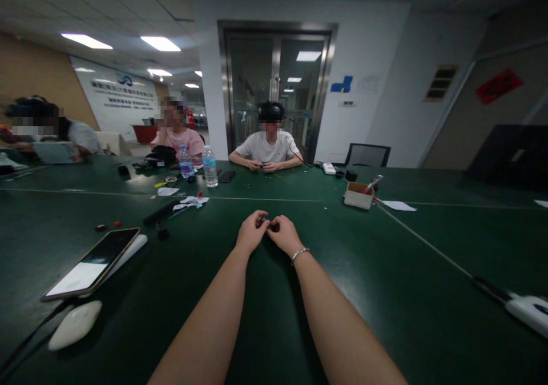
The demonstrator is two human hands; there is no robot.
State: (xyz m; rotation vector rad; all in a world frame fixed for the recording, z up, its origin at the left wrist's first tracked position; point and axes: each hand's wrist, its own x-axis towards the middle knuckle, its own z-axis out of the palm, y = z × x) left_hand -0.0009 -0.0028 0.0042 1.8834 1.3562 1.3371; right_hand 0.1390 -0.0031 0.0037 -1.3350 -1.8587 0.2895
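Both my hands meet over the middle of the dark green table (pixel 368 271). The fingers of my left hand (pixel 252 232) are curled and closed around something small and dark, too small to name. My right hand (pixel 285 235), with a silver bracelet (pixel 300 253) at the wrist, pinches at the same spot, its fingertips almost touching those of my left hand. What lies between the fingertips is mostly hidden by them.
On the left lie a phone (pixel 96 262), a white rounded object (pixel 76 324) and a small black item (pixel 161 231). Two bottles (pixel 209 167) stand farther back. A box (pixel 358 195) and a cable (pixel 423 239) are right. A person (pixel 274 145) sits opposite.
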